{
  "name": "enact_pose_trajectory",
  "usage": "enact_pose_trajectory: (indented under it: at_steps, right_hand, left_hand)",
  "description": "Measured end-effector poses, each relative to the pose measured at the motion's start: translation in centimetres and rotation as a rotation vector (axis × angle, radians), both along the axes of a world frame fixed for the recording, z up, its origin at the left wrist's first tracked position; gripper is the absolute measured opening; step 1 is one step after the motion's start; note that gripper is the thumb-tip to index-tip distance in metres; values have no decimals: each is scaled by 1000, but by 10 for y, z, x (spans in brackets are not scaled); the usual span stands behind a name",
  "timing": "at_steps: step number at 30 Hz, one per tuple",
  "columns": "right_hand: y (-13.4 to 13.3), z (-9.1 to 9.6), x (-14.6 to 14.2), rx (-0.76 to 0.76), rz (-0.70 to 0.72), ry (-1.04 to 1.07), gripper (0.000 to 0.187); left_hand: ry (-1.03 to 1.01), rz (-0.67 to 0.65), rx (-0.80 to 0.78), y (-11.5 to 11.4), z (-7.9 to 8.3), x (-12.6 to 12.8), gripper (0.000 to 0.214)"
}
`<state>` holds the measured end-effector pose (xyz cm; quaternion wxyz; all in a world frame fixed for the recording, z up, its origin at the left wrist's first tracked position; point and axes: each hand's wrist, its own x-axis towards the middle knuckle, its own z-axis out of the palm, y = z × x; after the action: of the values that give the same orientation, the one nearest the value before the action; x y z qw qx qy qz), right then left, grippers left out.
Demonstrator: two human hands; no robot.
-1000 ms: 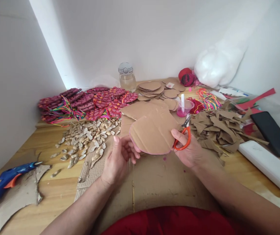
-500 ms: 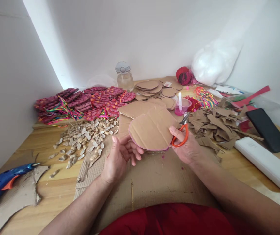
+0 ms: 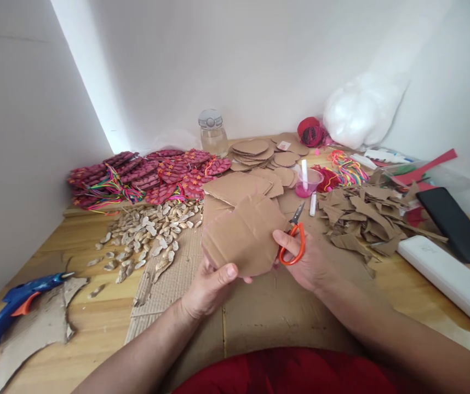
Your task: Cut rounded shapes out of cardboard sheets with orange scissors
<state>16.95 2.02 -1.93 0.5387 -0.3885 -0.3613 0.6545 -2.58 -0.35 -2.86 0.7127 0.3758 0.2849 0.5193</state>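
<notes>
A rounded cardboard piece (image 3: 241, 235) is held up in front of me, tilted, with a faint pink line along part of its edge. My left hand (image 3: 214, 282) grips its lower left edge, thumb on top and fingers underneath. At the right edge, my right hand (image 3: 303, 257) pinches the same piece. That hand also carries the orange-handled scissors (image 3: 301, 246), the handle loop by the thumb and the blades pointing up and away. More cardboard (image 3: 239, 186) lies just behind the held piece.
Peanut shells (image 3: 148, 235) and a blue glue gun (image 3: 21, 301) lie left. Cardboard scraps (image 3: 366, 213), a phone (image 3: 457, 224) and a long white device (image 3: 444, 279) lie right. Behind stand cardboard rounds (image 3: 251, 148), decorated pink pieces (image 3: 177, 169), a jar (image 3: 213, 137) and a cup (image 3: 307, 186).
My left hand has closed on the cardboard piece, its thumb now on top. The piece and my right hand with the scissors have moved down and left.
</notes>
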Motion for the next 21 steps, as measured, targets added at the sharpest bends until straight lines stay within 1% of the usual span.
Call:
enact_pose_trajectory:
  at_steps: [3,5,8,12,14,18,21]
  right_hand:
    - [-3,-6,-4,6,-15,-62,27]
    - [-2,-10,-3,29,-34,-89,29]
    - [3,-12,3,97,-69,-140,33]
    - [9,-12,11,219,-144,-218,27]
    - [11,-13,12,259,-179,-253,26]
    - [12,-16,9,295,-208,-292,28]
    - [9,-18,5,307,-188,-303,29]
  left_hand:
    - [84,87,-106,-5,-2,8,56]
    - [126,140,-124,-5,-3,10,58]
    - [163,197,-72,-2,-6,7,63]
    - [204,392,4,6,-8,0,69]
    - [220,459,19,10,-8,-3,70]
    - [254,522,63,14,-6,-1,72]
    - [263,538,82,8,-2,5,69]
